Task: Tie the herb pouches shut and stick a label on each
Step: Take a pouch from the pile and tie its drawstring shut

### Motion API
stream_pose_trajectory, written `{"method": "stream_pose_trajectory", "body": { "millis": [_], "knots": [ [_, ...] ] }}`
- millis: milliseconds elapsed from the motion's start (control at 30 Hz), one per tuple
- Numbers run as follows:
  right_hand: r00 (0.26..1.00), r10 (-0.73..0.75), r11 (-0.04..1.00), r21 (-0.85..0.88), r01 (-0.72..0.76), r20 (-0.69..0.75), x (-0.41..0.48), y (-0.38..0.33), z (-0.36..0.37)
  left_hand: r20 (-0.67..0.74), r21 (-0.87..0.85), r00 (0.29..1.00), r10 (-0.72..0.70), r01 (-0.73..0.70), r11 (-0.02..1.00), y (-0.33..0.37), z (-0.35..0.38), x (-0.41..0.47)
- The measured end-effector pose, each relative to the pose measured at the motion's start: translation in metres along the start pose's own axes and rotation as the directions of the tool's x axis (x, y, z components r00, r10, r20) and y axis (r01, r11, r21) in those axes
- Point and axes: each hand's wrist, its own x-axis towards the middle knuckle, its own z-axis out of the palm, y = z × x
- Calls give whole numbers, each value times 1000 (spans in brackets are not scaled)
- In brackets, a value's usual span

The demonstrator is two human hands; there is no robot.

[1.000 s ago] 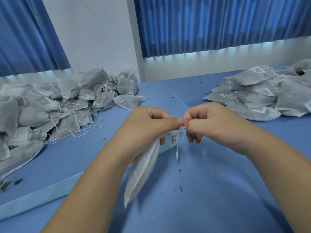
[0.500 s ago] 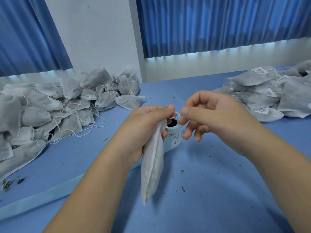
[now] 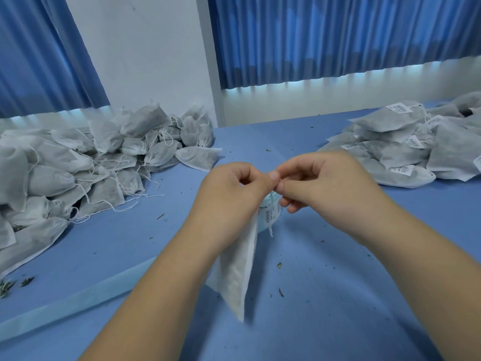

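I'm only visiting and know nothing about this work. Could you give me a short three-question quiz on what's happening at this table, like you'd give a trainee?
1. True or false: the pouch hangs down from the left hand.
2. Which heap of pouches already carries barcode labels? A) the one on the left; B) the right pile; C) both.
3. Fill in the blank: the right hand pinches the pouch's ____ beside the left thumb.

Key: 1 true; 2 B; 3 string.
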Motion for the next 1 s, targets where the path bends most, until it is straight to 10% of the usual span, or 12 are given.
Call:
{"method": "stream_pose_trajectory", "body": {
  "millis": [433, 700, 1000],
  "knots": [
    [999, 39, 937, -347, -37, 0, -2, 0, 2, -133, 356, 973, 190, -132, 925, -6, 7, -1],
    [994, 107, 970, -223, -99, 21, -1, -2, -1, -11, -15, 997, -71, 71, 997, 2, -2, -1],
    [998, 39, 981, -191, -30, 46, -2, -3, -2, 298, -410, 929, -219, 332, 849, 4, -5, -1]
  ]
}}
